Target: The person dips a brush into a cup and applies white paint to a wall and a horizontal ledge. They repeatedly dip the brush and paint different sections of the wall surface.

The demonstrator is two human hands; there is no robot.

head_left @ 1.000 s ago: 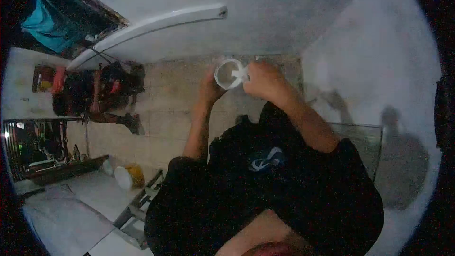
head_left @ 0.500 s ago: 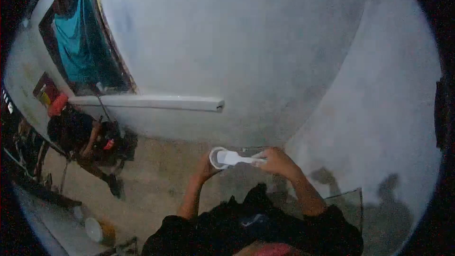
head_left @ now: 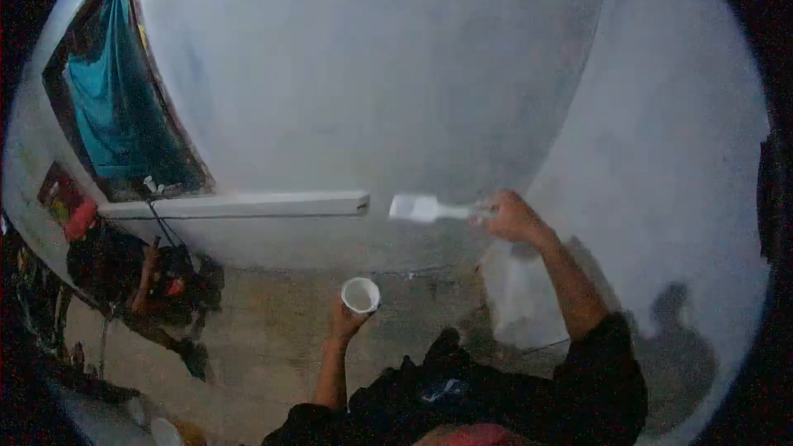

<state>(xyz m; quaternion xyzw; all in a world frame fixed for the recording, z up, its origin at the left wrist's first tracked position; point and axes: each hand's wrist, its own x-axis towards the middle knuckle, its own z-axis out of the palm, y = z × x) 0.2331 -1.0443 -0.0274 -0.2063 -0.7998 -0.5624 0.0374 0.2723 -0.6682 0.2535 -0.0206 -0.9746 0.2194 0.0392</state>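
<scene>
A white brush (head_left: 417,208) is held out sideways by the right hand (head_left: 512,216), its flat head pointed toward the near end of a white rail (head_left: 239,205). The handle is pinched between bent fingers; the exact finger placement is lost to blur. Whether the wall (head_left: 372,74) is touched by the bristles cannot be told.

A white cup (head_left: 361,310) is held lower by the left hand (head_left: 348,320), mouth up, well apart from the brush. The cup's side is gripped by curled fingers, partly hidden from view. What is inside cannot be made out.

The 2 hands are parted, and the moment is judged to be 1 of brush work at the wall, with the cup kept to the side. A level cup and a steady, light grip on the handle would seem to be called for.

At left, another person (head_left: 107,260) in dark clothing is seen low beside the wall, below a teal curtain (head_left: 103,124) hung across an opening. A bucket (head_left: 165,432) is partly seen at the lower left edge of the floor (head_left: 273,322). A dark shadow (head_left: 677,363) is cast on the right side of the room.
</scene>
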